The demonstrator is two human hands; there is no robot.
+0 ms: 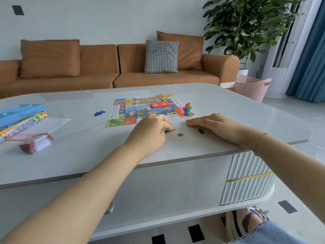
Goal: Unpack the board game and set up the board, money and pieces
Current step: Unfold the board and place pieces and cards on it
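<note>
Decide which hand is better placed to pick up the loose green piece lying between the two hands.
Left, probably. The left hand has curled fingers already pinching green pieces beside the loose green piece. The right hand lies flat, palm down.

Head view: looks forward-down over near table (219, 95) edge, sofa (105, 67) beyond.

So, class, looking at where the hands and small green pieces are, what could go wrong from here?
1. The left hand pinches one green piece; the loose ones by the table edge could get swept off.
2. The right hand lies near the figures on the board and might topple them.
</note>
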